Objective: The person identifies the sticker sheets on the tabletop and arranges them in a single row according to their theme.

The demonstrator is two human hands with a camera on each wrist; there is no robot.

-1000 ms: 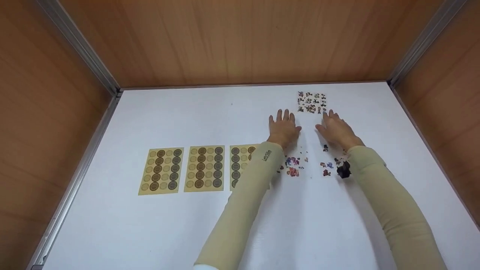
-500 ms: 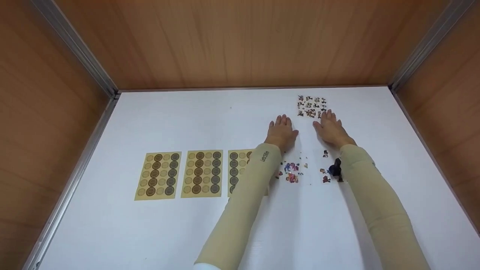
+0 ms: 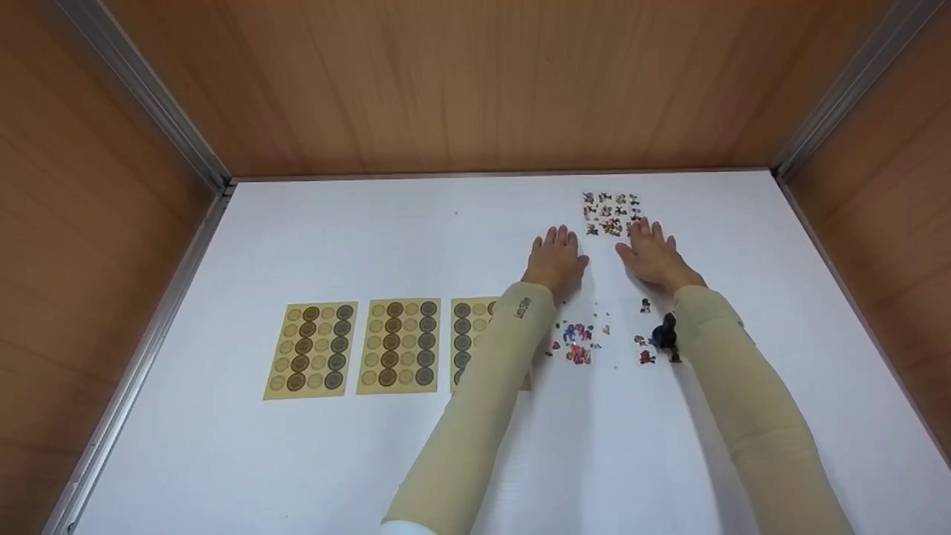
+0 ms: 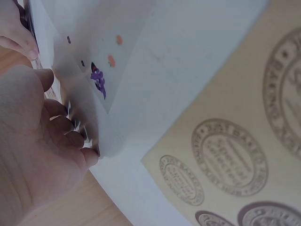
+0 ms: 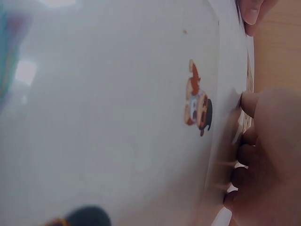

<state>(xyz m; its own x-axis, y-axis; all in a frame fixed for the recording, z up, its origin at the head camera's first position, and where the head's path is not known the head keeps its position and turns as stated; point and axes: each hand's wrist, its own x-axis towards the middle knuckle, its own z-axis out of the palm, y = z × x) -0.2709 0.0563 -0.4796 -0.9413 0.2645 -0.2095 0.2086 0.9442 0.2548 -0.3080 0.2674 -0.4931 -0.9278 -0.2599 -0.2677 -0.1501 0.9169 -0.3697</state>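
My left hand lies palm down on the white table with its fingers straight, just left of and nearer than a small sheet of cartoon stickers. My right hand, also flat with straight fingers, touches or overlaps that sheet's near right corner. In the left wrist view, the left hand's fingertips meet the table beside a clear sticker sheet with a purple figure. The right wrist view shows the right hand beside a clear sheet bearing a cartoon figure. Neither hand grips anything.
Three tan sheets of round labels lie in a row: the left one, the middle one and the third, partly under the left sleeve. Colourful stickers lie between the forearms. Wood panels enclose the table.
My right hand has slid slightly left, and the small sticker sheet has shifted a little left and nearer. The left hand has barely moved. The head view has tilted slightly.
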